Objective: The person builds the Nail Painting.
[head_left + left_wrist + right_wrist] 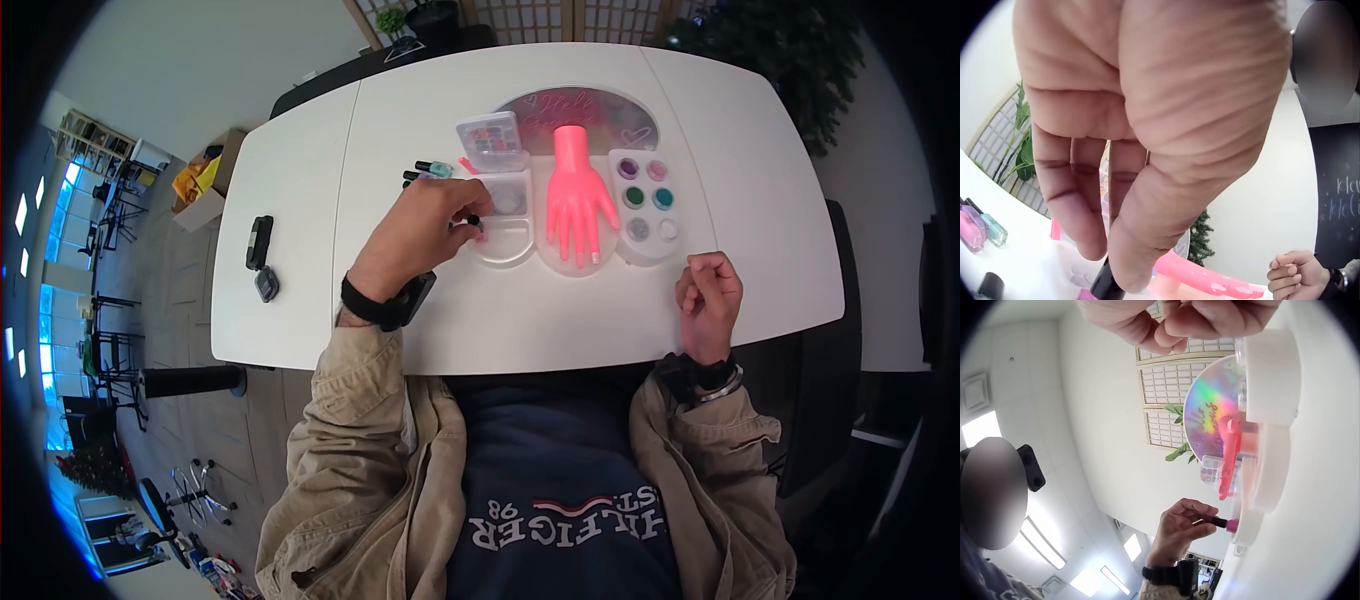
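My left hand pinches the black cap of a small pink nail polish bottle between thumb and fingers. The bottle is upright in the right wrist view's sideways picture, low at the left compartments of the white tray. In the left wrist view the black cap shows below the thumb. A bright pink model hand lies fingers toward me on the middle of the tray, one fingertip white. My right hand hovers by the tray's right side, fingers loosely curled, holding nothing.
Several nail polish bottles lie left of the tray. A clear lidded box stands open behind it. Pots of coloured powder sit in the right section, before a shiny half-round board. Two dark small objects lie far left.
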A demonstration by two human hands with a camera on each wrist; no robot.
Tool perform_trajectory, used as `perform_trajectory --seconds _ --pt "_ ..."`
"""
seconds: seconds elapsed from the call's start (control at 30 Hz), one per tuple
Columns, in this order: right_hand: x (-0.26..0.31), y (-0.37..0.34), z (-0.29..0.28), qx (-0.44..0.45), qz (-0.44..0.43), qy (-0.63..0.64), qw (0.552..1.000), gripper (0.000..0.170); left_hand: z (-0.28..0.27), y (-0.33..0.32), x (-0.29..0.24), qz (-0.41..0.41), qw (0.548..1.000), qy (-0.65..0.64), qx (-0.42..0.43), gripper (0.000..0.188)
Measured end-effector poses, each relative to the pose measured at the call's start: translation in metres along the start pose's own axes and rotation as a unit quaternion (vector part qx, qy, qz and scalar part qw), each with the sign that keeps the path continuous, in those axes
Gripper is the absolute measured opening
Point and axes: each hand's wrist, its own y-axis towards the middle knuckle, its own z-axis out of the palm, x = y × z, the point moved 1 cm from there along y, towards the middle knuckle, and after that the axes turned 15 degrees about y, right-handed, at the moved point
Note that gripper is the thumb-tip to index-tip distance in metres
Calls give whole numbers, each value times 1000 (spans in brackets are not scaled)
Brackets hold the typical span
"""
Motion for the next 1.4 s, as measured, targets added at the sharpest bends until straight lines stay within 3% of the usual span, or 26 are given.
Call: perform_trajectory --seconds 0.2,0.3,0.4,0.53,0.77,0.97,1.4 --pt "0 0 -1 0 0 -2 1000 11 -17 -7 16 -23 997 -2 -75 35" --pt "0 -1 -1 -1 2 -4 1000 11 -17 -11 51 -85 991 -30 -103 24" --pt "0 0 -1 -4 4 -7 1000 12 -4 -12 81 -137 982 37 -125 26" --pt "1 0 1 -6 10 -4 1000 11 26 -11 104 -148 972 127 -133 35" --pt "0 0 -2 1 5 -3 1000 11 37 -8 104 -239 960 113 -96 34" --pt "0 0 -2 9 -1 -7 1000 11 39 -13 115 -245 962 101 -62 28" --pt "-1 1 -3 15 0 -6 1000 12 36 -19 122 -222 964 112 -90 23"
